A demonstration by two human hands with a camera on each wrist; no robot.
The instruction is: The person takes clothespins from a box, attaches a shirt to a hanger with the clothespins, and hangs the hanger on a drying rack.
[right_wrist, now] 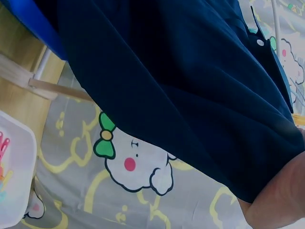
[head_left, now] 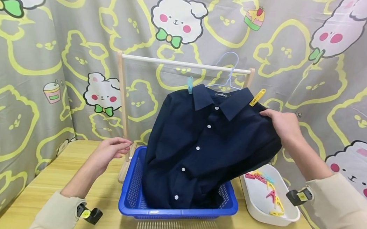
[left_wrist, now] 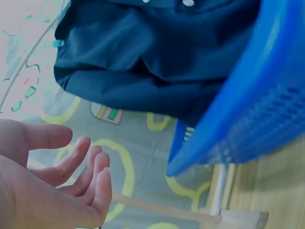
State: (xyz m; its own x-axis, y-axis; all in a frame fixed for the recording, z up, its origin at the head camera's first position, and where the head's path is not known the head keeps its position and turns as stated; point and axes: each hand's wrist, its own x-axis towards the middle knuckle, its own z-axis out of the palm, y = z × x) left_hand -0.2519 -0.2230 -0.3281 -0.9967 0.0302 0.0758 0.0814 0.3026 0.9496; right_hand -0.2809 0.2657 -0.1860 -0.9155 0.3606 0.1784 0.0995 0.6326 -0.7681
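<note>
Your right hand pinches the navy shirt at its shoulder, just beside a yellow clothespin; some of those fingers are hidden. A teal clothespin sits on the opposite side of the collar. Your left hand has loosely bent, slightly spread fingers, apart from the shirt. The shirt rises from the blue basket, its lower part inside. To the right, a white tray contains pink, yellow and teal clothespins.
</note>
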